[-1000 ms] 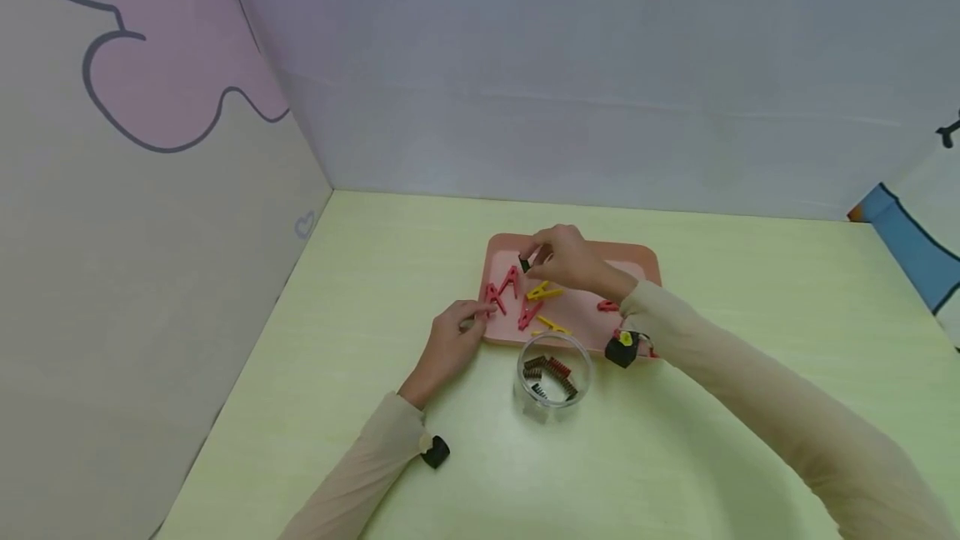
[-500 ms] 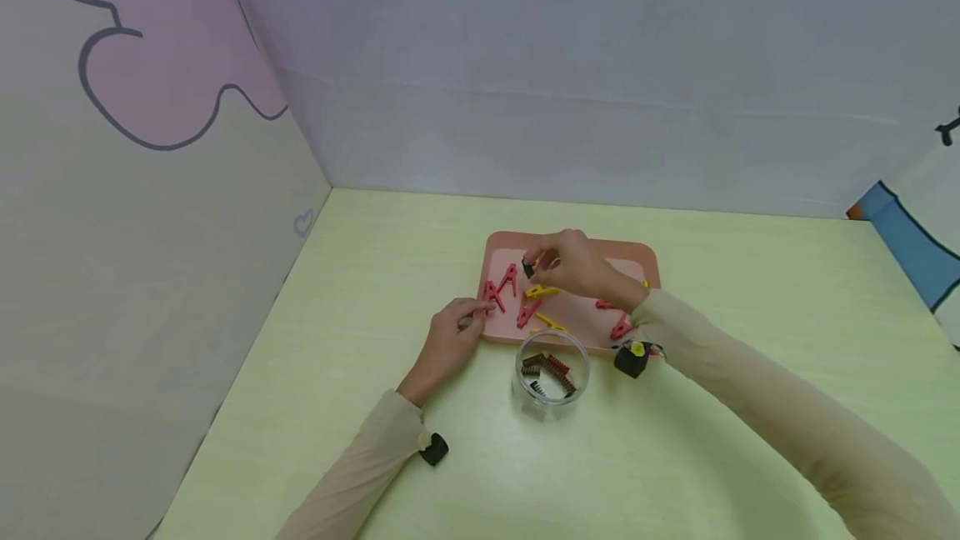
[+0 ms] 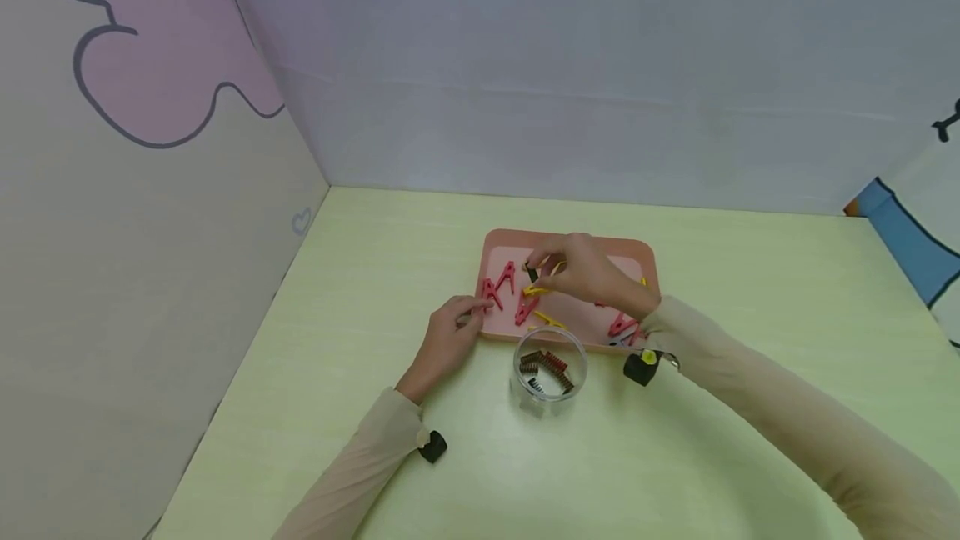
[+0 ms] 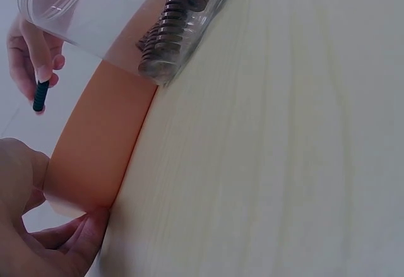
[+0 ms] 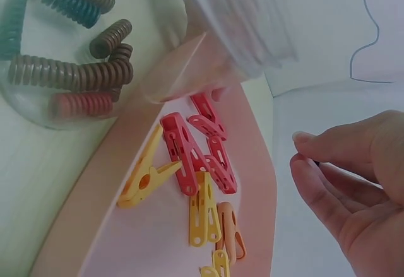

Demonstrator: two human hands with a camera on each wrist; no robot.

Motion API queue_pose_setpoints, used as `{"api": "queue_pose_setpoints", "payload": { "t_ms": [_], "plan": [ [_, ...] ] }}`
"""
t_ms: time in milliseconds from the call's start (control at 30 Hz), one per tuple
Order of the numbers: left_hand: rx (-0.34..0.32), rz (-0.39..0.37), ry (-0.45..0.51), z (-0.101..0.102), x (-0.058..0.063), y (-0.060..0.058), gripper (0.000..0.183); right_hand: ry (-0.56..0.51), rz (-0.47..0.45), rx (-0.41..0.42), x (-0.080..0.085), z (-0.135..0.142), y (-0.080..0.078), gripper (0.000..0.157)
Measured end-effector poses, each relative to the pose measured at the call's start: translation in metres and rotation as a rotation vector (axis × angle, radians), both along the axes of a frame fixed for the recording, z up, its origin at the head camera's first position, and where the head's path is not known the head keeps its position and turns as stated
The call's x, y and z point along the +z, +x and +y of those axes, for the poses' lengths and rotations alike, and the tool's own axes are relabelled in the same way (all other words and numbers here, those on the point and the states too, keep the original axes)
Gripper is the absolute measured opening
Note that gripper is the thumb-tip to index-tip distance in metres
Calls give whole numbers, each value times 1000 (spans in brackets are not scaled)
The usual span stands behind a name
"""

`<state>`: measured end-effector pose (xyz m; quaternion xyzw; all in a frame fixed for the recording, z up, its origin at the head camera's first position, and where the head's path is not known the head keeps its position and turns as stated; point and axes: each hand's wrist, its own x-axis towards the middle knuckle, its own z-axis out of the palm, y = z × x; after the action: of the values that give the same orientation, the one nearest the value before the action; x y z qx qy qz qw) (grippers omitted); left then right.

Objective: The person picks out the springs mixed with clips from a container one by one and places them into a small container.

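My right hand (image 3: 581, 271) pinches a dark green coil spring (image 4: 40, 96) between thumb and fingertips, held over the pink tray (image 3: 641, 252). In the right wrist view the fingers hide nearly all of that spring. Red clothespins (image 5: 180, 154) and yellow clothespins (image 5: 205, 209) lie in the tray below, along with an orange clothespin (image 5: 231, 229). At the tray's near left corner, my left hand (image 3: 448, 340) grips the wall, thumb and fingers on either side of it in the left wrist view.
A clear round jar (image 3: 551, 400) stands against the tray's near side. Inside it lie several coil springs, including brown springs (image 5: 69, 74), a red spring (image 5: 82, 105) and teal springs (image 5: 71, 5). Behind the table (image 3: 405, 240) rises a pale wall (image 3: 570, 65).
My right hand has drifted slightly right and toward me, still pinching the spring. More of the clothespins at the tray's right end show now. The left hand stays at the tray corner.
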<state>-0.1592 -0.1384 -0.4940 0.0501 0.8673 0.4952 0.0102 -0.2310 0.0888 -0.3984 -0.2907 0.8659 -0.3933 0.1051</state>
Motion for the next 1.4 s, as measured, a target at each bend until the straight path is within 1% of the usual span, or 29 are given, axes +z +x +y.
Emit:
{"api": "queue_pose_setpoints", "payload": {
  "t_ms": [167, 400, 667, 967, 1200, 1400],
  "plan": [
    [5, -9, -4, -1, 0, 0, 25, -3, 6, 3, 3, 1, 3, 20],
    [-2, -1, -2, -1, -1, 1, 25, -5, 18, 19, 9, 1, 11, 22],
    [-5, 18, 11, 0, -2, -1, 25, -58, 28, 61, 15, 4, 18, 22],
    [-6, 23, 7, 1, -1, -1, 25, -37, 55, 63, 20, 7, 29, 25],
    [2, 22, 9, 1, -1, -3, 24, -59, 50, 67, 25, 10, 37, 24],
    [6, 32, 13, 1, 1, -4, 24, -62, 64, 69, 25, 12, 42, 23]
  ]
}}
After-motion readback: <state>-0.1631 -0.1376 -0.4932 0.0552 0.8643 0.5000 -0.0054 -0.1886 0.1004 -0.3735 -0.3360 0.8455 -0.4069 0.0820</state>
